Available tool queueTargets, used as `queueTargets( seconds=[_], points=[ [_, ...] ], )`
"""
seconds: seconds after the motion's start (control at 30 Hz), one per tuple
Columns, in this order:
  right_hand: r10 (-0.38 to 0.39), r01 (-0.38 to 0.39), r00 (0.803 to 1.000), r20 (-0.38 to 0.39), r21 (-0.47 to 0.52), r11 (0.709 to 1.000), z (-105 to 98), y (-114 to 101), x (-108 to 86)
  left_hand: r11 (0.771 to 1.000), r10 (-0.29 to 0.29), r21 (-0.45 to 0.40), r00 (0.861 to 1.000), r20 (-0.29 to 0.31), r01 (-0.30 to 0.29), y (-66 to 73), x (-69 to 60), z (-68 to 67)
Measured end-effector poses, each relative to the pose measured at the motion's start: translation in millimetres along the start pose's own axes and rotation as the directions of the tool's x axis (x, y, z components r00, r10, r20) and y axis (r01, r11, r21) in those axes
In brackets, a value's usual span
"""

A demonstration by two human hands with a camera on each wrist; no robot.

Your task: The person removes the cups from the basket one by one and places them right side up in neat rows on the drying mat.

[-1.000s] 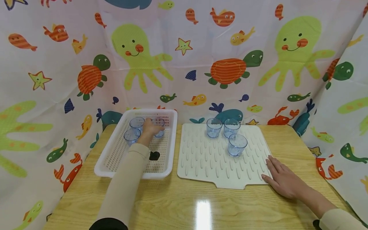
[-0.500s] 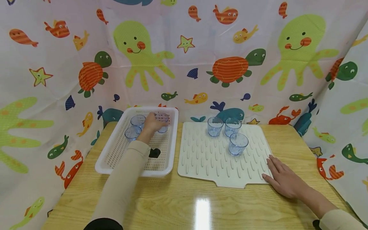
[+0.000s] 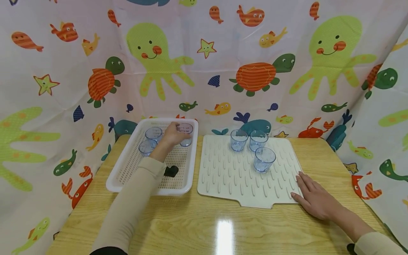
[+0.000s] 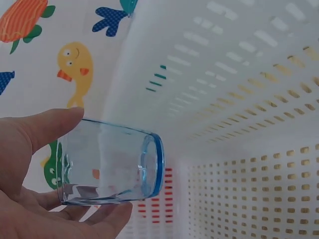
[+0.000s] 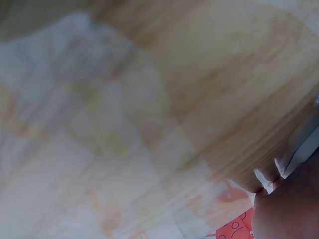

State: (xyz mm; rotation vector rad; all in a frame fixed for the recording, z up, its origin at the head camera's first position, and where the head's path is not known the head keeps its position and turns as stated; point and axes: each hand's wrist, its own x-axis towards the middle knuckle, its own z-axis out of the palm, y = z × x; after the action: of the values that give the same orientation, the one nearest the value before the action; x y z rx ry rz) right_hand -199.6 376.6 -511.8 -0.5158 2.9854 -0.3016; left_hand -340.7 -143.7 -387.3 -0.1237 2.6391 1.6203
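Observation:
My left hand (image 3: pixel 172 136) is over the back right of the white perforated basket (image 3: pixel 112 179). It grips a clear blue-tinted drinking glass (image 4: pixel 112 162) between thumb and fingers, near the rim. In the left wrist view the base of the glass is free of the hand. Two similar glasses, a back one (image 3: pixel 153 133) and a front one (image 3: pixel 147 147), stand in the basket to the hand's left. My right hand (image 3: pixel 317 200) lies flat with straight fingers on the table, touching the right edge of the cream ridged mat (image 3: pixel 223 177).
Three blue-tinted glasses stand upright on the mat: a left one (image 3: pixel 238 141), a right one (image 3: pixel 258 141) and a front one (image 3: pixel 264 160). A black patch (image 3: pixel 171 171) shows on the basket floor. Patterned cloth (image 3: pixel 204 78) hangs behind the wooden table (image 3: pixel 191 226).
My left hand has moved right and slightly back with the glass, toward the basket's right wall. My right hand and the glasses on the mat keep their places.

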Motion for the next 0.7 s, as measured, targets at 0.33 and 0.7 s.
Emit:
queueTargets(
  seconds=[0.33, 0.7],
  points=[
    [-0.004, 0.004, 1.0, -0.001, 0.002, 1.0, -3.3, -1.5, 0.2, 1.0, 0.03, 0.0, 0.999, 0.024, -0.03, 11.2, -13.9, -4.8],
    [-0.005, 0.005, 1.0, -0.003, 0.009, 1.0, -1.7, -1.5, -0.2, 1.0, 0.028, 0.012, 0.999, 0.041, -0.028, 18.1, -25.0, -11.5]
  ],
)
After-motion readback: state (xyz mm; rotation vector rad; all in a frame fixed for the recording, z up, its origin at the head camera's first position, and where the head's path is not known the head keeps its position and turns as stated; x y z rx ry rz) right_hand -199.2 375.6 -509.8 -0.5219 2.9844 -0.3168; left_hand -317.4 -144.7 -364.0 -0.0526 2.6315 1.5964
